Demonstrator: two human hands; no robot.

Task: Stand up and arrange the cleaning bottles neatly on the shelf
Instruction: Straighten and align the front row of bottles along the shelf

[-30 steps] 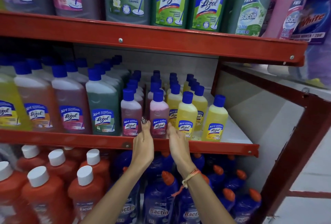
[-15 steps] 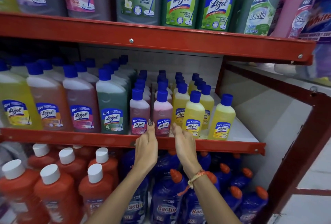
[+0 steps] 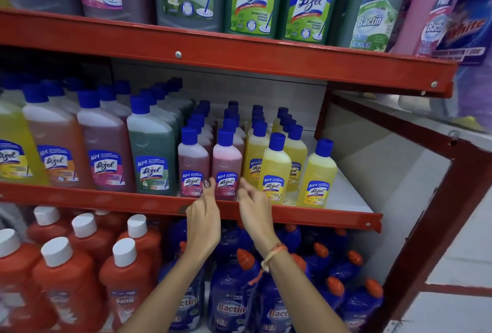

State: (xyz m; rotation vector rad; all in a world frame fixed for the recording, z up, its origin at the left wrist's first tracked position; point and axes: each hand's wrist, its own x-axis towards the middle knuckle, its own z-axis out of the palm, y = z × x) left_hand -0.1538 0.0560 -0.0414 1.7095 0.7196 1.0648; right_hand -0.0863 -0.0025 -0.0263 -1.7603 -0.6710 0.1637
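Head view, middle shelf (image 3: 266, 217) of a red metal rack. The left hand (image 3: 203, 222) and right hand (image 3: 255, 213) are raised on either side of the front pink bottle (image 3: 226, 170), which stands upright at the shelf's front lip, just right of a 2nd, darker pink bottle (image 3: 192, 166). Left hand: fingers loose, 1 fingertip at the gap between the 2 pink bottles, approx. touching the labels; nothing gripped. Right hand: fingers spread and slack, just beside the pink bottle's right flank, apart from it; also empty.

Step in hand, as judged: squaring up the front row of small bottles, w/ the pink pair apparently set and both hands loosening off.

To the right, 3 yellow bottles sit unevenly: 1 front yellow bottle (image 3: 274, 170) stands ahead of its row, and an outlying yellow bottle (image 3: 318, 174) stands alone near the bare shelf end, apart from the rest. All are upright.

Next move, as judged: shift the right hand to the yellow group, nudge the outlier left to close the gap, and align the labels w/ the pink fronts. Risk: the narrow bottles stand close, so a sideways push may topple a neighbour.
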